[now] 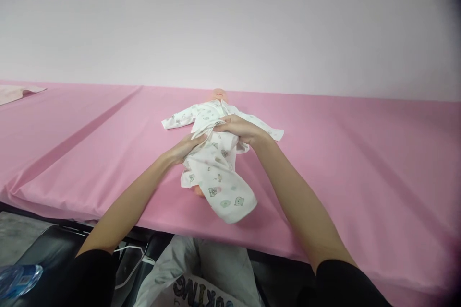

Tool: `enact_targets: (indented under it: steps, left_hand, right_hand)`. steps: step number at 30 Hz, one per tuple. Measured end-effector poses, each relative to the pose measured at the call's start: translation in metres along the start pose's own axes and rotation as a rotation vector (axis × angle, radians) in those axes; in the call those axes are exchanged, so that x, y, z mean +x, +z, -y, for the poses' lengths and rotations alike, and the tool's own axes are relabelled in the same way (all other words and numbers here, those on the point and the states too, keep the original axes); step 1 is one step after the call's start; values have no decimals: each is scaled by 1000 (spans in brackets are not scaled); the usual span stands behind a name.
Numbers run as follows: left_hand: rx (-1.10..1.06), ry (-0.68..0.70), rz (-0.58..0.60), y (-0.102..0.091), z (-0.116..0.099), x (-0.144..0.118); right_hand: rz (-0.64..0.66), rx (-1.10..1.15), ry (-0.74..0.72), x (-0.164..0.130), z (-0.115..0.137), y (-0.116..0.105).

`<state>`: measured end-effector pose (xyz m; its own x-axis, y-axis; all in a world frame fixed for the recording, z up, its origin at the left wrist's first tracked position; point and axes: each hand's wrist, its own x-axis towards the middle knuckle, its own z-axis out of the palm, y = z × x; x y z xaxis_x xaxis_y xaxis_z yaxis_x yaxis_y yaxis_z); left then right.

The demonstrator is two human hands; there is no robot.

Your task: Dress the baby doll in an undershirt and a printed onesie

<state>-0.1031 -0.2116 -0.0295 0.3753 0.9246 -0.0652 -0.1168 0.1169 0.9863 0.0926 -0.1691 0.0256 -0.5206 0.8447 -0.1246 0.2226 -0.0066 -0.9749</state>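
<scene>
Bare forearms, black sleeves at upper arms, apparently grey trousers

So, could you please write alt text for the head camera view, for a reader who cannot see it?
Two bare hands grip the middle of a white printed baby suit on a doll lying on a pink table: the left hand at its side, the right hand on top. A water bottle shows at lower left.

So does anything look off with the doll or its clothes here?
The printed sleepsuit is bunched at the baby doll's middle, where the left hand and right hand grip it. One foot pokes out bare.
</scene>
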Motion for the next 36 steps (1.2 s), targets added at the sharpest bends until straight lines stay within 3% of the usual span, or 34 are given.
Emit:
enact_targets:
  steps: [4, 10, 14, 19, 24, 28, 30, 34, 36]
  left_hand:
    - [113, -34, 86, 2, -6, -7]
    - [38, -38, 20, 5, -2, -4]
    - [14, -38, 16, 5, 5, 0]
    - [-12, -101, 200, -3, 3, 1]
    - [-7, -129, 345, -9, -1, -2]
    - [-51, -101, 279, -3, 2, -3]
    - [-23, -109, 230, 2, 3, -4]
    - [55, -76, 146, 9, 4, -4]
    - [83, -52, 159, 8, 3, -4]
  right_hand:
    - [-49, 68, -36, 6, -7, 2]
    - [81, 61, -87, -29, -18, 14]
    - [-106, 303, -77, -42, -43, 31]
    - [-313, 505, -51, -39, -62, 36]
    - [-133, 526, -33, -55, -52, 25]
    - [41, 281, -28, -68, -47, 28]
    - [66, 210, -55, -69, -48, 34]
    - [-88, 387, -11, -65, -53, 41]
    - [-185, 496, 19, -61, -53, 42]
